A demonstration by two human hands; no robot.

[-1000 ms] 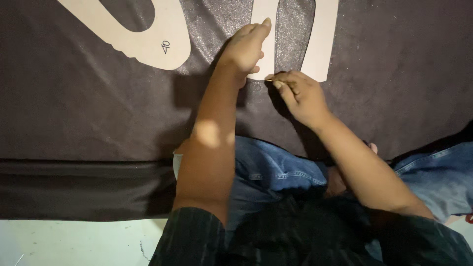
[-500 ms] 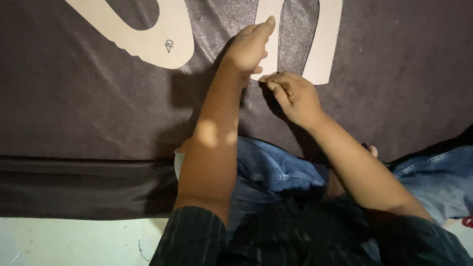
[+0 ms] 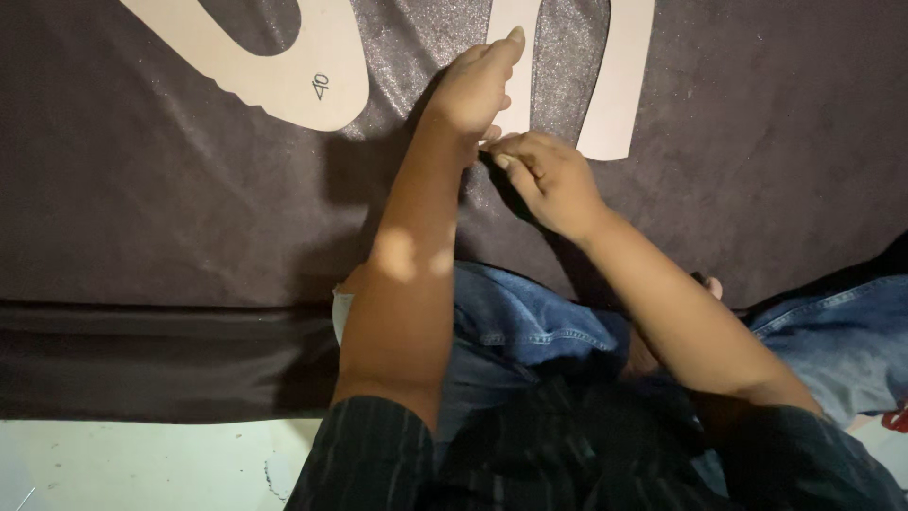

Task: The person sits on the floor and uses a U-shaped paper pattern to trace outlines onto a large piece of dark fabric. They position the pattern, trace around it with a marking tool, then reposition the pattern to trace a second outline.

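Note:
A dark, faintly glittering fabric [image 3: 170, 189] lies spread in front of me. On it rests a pale card template [image 3: 629, 85] shaped like an upside-down U. My left hand [image 3: 478, 85] lies flat on the template's left leg, fingers stretched forward, pressing it onto the fabric. My right hand [image 3: 549, 175] is just below it, fingertips pinched together at the lower end of that leg. Between them shows a small pale piece [image 3: 487, 144], possibly chalk; its kind is unclear. The two hands touch at the fingertips.
A second, larger curved card template [image 3: 284, 66] with a small handwritten mark lies on the fabric at the upper left. My knees in blue jeans [image 3: 520, 312] rest on the fabric's near part. A pale floor [image 3: 142, 464] shows past the fabric's folded near edge.
My right hand has crept a little left and up along the template's end, closer to my left hand. The left hand has stayed pressed on the template.

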